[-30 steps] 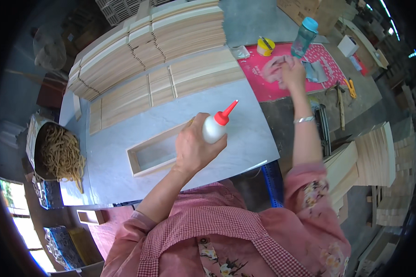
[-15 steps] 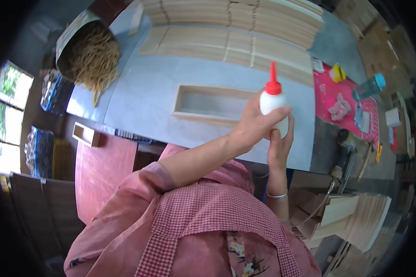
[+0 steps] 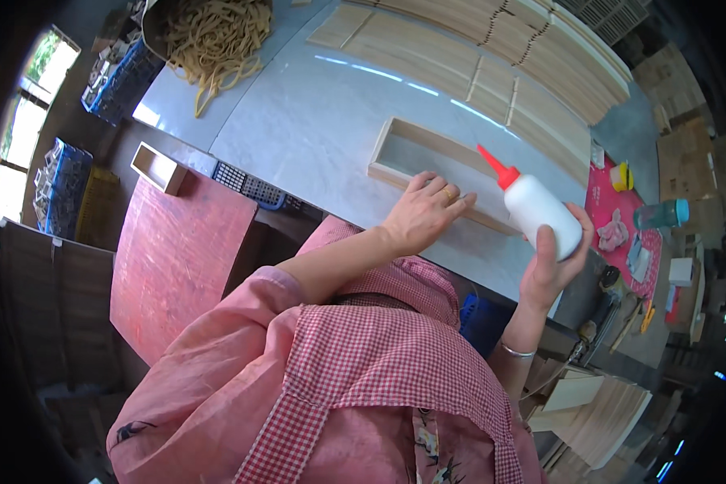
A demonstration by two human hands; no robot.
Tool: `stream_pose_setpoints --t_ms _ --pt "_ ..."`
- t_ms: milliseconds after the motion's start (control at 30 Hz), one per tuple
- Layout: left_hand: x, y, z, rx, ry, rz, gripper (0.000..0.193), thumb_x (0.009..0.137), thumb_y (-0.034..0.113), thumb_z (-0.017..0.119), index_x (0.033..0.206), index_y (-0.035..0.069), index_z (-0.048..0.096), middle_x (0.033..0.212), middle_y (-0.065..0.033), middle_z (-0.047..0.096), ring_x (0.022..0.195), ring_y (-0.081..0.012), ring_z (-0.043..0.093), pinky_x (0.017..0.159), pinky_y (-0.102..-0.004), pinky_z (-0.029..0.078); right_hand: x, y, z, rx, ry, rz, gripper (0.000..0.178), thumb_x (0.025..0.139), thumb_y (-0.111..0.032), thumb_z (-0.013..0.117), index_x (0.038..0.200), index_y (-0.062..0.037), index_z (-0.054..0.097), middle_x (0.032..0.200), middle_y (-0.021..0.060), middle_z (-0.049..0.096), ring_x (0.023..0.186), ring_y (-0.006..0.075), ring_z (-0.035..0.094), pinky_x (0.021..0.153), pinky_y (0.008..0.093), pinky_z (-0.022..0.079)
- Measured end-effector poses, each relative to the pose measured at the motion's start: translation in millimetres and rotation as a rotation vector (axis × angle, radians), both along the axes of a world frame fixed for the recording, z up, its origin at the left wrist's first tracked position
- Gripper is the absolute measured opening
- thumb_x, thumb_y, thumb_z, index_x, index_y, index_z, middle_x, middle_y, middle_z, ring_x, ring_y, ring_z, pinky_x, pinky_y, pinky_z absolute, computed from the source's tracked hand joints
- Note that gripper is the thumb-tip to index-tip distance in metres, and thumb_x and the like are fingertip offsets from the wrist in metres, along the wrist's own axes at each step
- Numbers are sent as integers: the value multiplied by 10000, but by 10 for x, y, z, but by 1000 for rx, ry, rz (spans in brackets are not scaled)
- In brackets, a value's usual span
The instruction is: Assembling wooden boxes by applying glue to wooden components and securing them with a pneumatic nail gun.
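Observation:
A long, narrow rectangular wooden frame (image 3: 389,139) lies on the grey table, whose surface shows through its middle. My left hand (image 3: 423,214) is at the frame's near wall, fingers bent over it and thumb alongside. In my right hand (image 3: 550,270) is a white squeeze bottle (image 3: 540,211) with a red cap and a long red nozzle. The bottle tilts so that its nozzle points up and left, above the frame's right part. Bottle and left hand hide some of the frame.
Wooden boards (image 3: 427,56) lie along the table's far side. Tan bands (image 3: 218,36) spill from a container at far left. A small wooden box (image 3: 159,168) sits on a pink board (image 3: 181,258). On the right, a pink cloth (image 3: 601,194) lies near a teal bottle (image 3: 657,214).
My left hand has let go of the squeeze bottle and moved to the frame's near wall. The bottle, now in my right hand alone, has tipped from upright to leaning left. The view has turned.

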State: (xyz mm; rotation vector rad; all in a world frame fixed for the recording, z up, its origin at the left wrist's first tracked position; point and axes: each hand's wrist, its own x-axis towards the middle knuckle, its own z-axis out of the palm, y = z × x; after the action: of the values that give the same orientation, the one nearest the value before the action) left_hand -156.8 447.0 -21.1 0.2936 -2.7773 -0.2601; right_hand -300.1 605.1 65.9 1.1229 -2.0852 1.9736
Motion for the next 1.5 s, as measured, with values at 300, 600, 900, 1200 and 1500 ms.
stream_pose_setpoints --t_ms 300,600,900,1200,1500 --pt "228 185 -178 -34 264 -85 447 892 298 643 1289 92 620 1450 -125 493 1403 -323 415 1229 -563 229 208 -450 -71 225 -224 221 567 828 -312 736 1275 -41 515 1189 147 575 945 252 593 744 301 522" --pt "236 206 -386 15 305 -130 390 900 310 639 1203 66 676 1485 -143 469 1465 -352 354 1238 -588 217 343 -843 -131 278 -137 395 578 797 -182 769 1290 -39 503 1192 138 581 959 256 604 787 342 543" --pt "250 223 -424 3 316 -150 359 897 280 637 1179 62 681 1463 -150 484 1441 -364 387 1236 -585 228 301 -936 -210 288 -71 429 582 778 -145 780 1285 -47 510 1182 139 589 956 261 612 780 349 551" --pt "257 199 -350 -33 318 -159 325 889 246 629 1152 63 684 1470 -157 480 1465 -361 366 1230 -577 245 257 -1041 -215 287 -62 386 556 786 -149 779 1267 -49 519 1124 134 611 898 258 624 746 344 555" --pt "238 188 -326 -37 324 -137 313 889 240 632 1140 61 690 1568 -167 399 1515 -339 298 1240 -541 230 161 -1238 -257 239 189 261 534 812 -206 780 1251 -48 521 1078 139 630 831 257 636 681 348 549"
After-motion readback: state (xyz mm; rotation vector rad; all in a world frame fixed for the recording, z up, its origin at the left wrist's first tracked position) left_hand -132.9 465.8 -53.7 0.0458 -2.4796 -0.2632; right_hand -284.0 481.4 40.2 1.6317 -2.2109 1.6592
